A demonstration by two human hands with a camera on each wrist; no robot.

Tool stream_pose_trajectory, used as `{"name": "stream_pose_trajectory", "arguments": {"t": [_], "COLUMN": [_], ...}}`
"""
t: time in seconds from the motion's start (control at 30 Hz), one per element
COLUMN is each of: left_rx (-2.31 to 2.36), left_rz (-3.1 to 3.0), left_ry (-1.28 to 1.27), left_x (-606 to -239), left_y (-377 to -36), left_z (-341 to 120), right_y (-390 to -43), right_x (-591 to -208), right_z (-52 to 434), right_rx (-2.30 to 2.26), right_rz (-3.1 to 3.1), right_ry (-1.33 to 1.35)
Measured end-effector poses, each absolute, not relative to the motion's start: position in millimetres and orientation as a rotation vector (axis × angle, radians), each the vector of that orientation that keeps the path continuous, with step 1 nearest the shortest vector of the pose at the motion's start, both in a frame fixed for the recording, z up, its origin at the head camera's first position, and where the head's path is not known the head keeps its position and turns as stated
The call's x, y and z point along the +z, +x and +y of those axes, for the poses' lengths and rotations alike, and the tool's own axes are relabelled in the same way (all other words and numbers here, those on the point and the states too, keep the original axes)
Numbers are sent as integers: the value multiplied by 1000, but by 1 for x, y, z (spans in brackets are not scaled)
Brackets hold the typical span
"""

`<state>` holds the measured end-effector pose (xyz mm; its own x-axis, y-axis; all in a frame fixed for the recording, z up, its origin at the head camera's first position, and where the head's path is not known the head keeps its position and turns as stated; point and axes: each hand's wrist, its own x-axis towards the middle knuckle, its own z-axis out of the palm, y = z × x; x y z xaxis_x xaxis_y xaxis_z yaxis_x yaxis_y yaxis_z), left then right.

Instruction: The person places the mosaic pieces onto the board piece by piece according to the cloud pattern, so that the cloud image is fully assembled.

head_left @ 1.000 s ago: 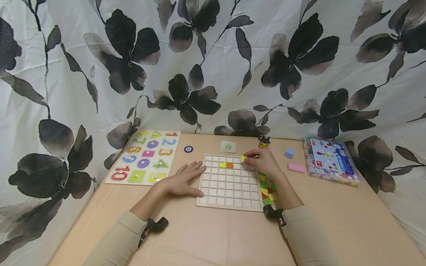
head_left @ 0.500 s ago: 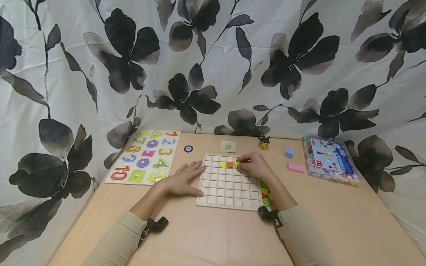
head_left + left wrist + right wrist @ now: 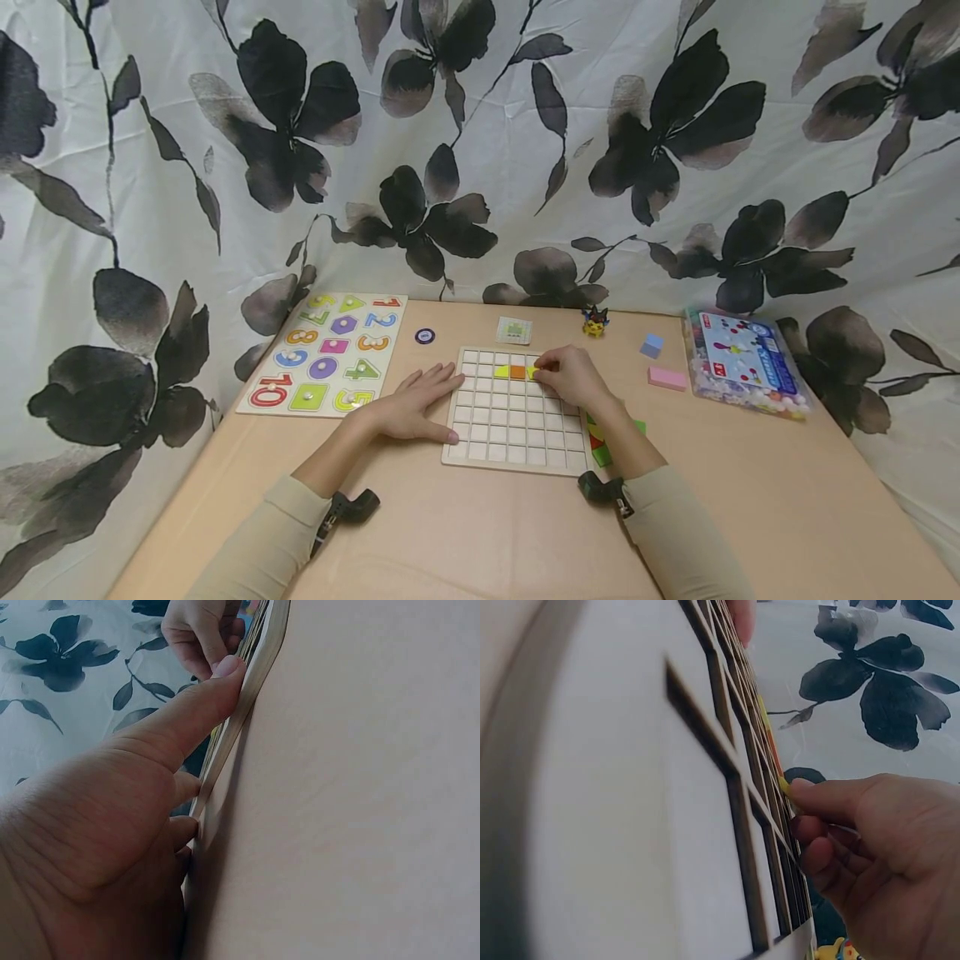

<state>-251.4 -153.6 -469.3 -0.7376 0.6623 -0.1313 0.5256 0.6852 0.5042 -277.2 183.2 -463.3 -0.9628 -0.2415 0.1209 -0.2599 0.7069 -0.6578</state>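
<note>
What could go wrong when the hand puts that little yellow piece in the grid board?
The yellow piece is small and pinched only at the fingertips of the right hand, so it might slip or sit crooked in its cell. It goes right beside the orange piece, which could get bumped out. The left hand only rests on the grid board at its edge, so the board might slide.

grid board (image 3: 516, 417): pale matt wood | table (image 3: 450, 533): smooth matt tan | backdrop (image 3: 480, 125): floral cloth

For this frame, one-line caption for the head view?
Right hand sets a yellow piece into the wooden grid board; left hand rests at its edge.
</note>
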Motion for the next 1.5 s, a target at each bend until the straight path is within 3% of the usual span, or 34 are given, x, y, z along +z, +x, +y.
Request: {"name": "stream_pose_trajectory", "arguments": {"t": [0.7,1.23,1.5], "left_rx": [653,639,638], "left_rz": [2595,2597,2596], "left_ry": [945,951,949], "left_x": [-470,-471,-471], "left_y": [-251,-253,-253], "left_z": [-154,-154,-154], "right_y": [-275,-264,-261], "right_x": [-463,-421,-411], "right_z": [186,226,255], "right_rx": [1073,1227,1180], "right_rz": [-2938,-2836,-2940], "right_ry": [470,603,463]}}
